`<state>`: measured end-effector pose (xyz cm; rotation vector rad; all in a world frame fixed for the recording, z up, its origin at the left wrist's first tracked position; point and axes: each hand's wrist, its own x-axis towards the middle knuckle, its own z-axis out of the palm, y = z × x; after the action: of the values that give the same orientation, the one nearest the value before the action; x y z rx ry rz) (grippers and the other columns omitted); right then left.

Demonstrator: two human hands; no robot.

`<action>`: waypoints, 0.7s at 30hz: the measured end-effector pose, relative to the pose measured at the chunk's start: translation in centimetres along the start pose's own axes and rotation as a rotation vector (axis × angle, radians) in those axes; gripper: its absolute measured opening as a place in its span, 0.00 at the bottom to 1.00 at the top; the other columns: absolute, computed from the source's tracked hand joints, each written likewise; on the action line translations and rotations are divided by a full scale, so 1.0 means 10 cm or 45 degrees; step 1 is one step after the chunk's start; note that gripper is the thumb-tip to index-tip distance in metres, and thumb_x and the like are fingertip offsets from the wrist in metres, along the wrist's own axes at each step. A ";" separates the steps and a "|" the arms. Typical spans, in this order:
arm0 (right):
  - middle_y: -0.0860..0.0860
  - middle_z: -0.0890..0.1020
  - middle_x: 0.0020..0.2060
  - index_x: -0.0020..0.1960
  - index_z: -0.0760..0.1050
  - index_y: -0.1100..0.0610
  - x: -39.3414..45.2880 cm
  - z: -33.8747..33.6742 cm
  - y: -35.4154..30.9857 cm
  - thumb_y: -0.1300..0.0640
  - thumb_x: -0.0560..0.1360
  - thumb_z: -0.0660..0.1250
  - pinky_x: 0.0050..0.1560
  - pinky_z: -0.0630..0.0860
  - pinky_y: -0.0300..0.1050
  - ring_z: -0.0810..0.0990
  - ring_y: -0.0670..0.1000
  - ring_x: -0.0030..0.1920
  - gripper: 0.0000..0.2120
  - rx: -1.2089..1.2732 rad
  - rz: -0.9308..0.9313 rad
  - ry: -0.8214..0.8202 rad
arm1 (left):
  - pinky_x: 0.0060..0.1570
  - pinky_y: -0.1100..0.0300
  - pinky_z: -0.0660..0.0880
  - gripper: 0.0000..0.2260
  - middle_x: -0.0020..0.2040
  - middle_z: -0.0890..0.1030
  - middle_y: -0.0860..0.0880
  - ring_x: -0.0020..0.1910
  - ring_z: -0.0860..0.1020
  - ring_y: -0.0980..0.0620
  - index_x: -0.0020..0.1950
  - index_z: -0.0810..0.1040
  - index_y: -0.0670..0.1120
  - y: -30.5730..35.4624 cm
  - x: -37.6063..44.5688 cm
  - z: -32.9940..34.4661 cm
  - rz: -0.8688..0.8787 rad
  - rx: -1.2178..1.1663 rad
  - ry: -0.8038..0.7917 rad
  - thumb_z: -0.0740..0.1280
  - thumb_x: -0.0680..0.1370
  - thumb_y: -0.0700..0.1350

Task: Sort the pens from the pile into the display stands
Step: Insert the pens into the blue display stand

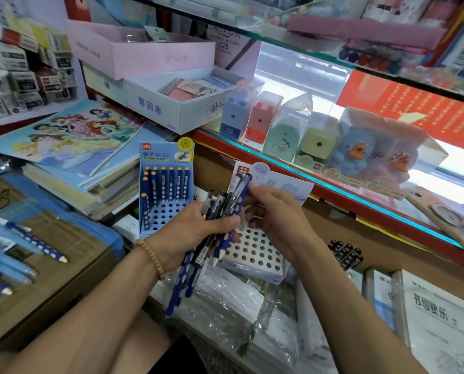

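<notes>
The left hand (195,233), a beaded bracelet (151,257) on its wrist, grips a bundle of pens (212,233), fingers curled tight around the mixed dark blue spotted and black barrels. The bundle sits just in front of the blue display stand (166,184), which serves as the landmark here. The right hand (274,211), to the right of that stand, pinches the top end of one pen in the bundle between thumb and fingertips; which pen exactly is hard to tell, since the barrels overlap.

The blue display stand holds a row of blue pens with orange caps (168,182) upright along its back holes, plus a few down its left side; the front holes show bare. Just right of it and lower, partly behind both hands, stands a white display stand (255,252) with a grid of holes and a pale backing card.

Far left of the blue stand, the pile of loose pens (17,244) lies on a cardboard box (63,265). Behind the stand, up and left, lies a stack of picture books (71,141). Up and right of it, a glass shelf (333,182) carries boxed pencil sharpeners (279,130).
</notes>
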<state>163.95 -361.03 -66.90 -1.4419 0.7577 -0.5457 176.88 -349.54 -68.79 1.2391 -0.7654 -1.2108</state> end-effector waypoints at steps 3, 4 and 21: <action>0.57 0.81 0.36 0.50 0.80 0.65 0.08 0.10 0.00 0.59 0.80 0.64 0.36 0.71 0.41 0.75 0.47 0.32 0.09 0.162 0.026 -0.062 | 0.42 0.56 0.81 0.12 0.40 0.84 0.44 0.36 0.82 0.51 0.45 0.83 0.44 -0.03 -0.03 -0.04 0.005 -0.032 0.029 0.74 0.64 0.47; 0.57 0.80 0.36 0.51 0.80 0.66 0.12 0.12 0.00 0.59 0.79 0.66 0.36 0.71 0.40 0.74 0.47 0.32 0.10 0.207 0.034 -0.055 | 0.42 0.55 0.81 0.12 0.40 0.84 0.44 0.36 0.82 0.51 0.45 0.83 0.44 -0.03 -0.04 -0.06 0.009 -0.049 0.071 0.74 0.64 0.47; 0.50 0.82 0.34 0.46 0.79 0.58 1.19 1.03 0.27 0.60 0.76 0.70 0.46 0.82 0.55 0.83 0.50 0.38 0.01 -0.520 -0.505 0.319 | 0.27 0.68 0.73 0.08 0.33 0.82 0.45 0.28 0.79 0.57 0.48 0.80 0.40 -0.07 -0.31 -1.00 0.073 -0.078 0.961 0.72 0.75 0.45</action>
<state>179.12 -362.71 -71.43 -1.9471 0.8144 -0.9271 185.32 -343.71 -71.15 1.4683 -0.1983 -0.6249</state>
